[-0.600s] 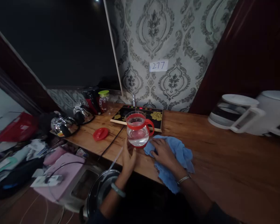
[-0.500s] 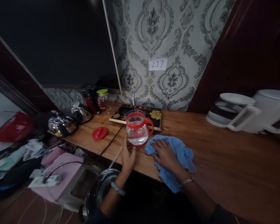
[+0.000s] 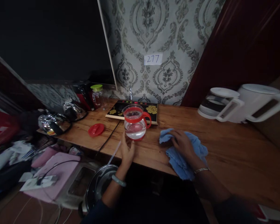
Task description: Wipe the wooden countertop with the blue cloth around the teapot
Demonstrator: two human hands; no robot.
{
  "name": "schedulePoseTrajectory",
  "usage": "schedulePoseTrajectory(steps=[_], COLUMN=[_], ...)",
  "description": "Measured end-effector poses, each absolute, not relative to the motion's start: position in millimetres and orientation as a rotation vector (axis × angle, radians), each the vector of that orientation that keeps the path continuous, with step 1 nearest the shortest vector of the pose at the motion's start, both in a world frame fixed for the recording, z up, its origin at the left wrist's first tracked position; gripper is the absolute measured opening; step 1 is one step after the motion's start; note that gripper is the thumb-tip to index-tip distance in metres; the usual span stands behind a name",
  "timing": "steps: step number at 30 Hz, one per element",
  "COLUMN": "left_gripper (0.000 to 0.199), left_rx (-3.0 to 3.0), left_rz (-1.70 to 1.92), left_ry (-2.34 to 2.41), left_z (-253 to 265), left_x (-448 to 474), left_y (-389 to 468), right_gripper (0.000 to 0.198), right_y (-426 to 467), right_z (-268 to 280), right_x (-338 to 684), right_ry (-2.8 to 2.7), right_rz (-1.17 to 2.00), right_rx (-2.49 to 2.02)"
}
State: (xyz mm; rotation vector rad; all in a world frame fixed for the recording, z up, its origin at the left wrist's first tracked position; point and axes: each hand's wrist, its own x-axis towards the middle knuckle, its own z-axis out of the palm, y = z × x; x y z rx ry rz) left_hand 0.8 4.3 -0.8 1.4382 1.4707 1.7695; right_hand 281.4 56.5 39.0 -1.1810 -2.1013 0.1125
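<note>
A clear glass jug (image 3: 134,131) with a red collar, red handle and red base holds some clear water. It stands in front of a black induction cooker (image 3: 115,109) with gold flowers. My left hand (image 3: 127,151) cups the jug's lower left side, its thumb near the base and its other fingers partly hidden by the glass. To the right, my right hand (image 3: 182,143) is closed on a crumpled blue cloth (image 3: 180,163), which lies on the wooden counter (image 3: 226,152) and droops over its front edge. A red lid (image 3: 96,130) rests left of the jug.
Two shiny kettles (image 3: 51,123) and a green-lidded glass pitcher (image 3: 97,96) stand at the left. White-handled jugs (image 3: 220,102) stand at the right. Below the counter edge are a pot (image 3: 102,183), a clear tube (image 3: 114,153) and a power strip (image 3: 38,183).
My right hand has slid right along the counter, dragging the blue cloth away from the jug. My left hand stays at the jug. The view has shifted slightly.
</note>
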Motion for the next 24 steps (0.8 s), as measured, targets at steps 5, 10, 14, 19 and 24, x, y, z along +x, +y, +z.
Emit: schedulePoseTrajectory(steps=[5,10,14,19,24], left_gripper=[0.073,0.075,0.073,0.072,0.07], left_rx=[1.428,1.443,1.442,1.439,1.475], left_rz=[1.771,1.778,1.797,1.809,1.795], left_ry=[1.476,1.467,1.469,1.493,1.473], left_z=[-3,-1,-3,-2,0], left_x=[0,1,4,4,2], left_y=[6,8,8,7,6], right_gripper=[0.035,0.044,0.049,0.042,0.046], right_y=[41,19,2,-4,7], right_z=[57,54,43,36,37], right_x=[271,242,216,201,204], right_ry=[-1.978,-2.161,-2.443,-2.535,-2.446], right_rz=[0.109,0.237,0.29,0.18,0.234], right_rx=[-1.137,-1.054,-1.111,-1.172,-1.171])
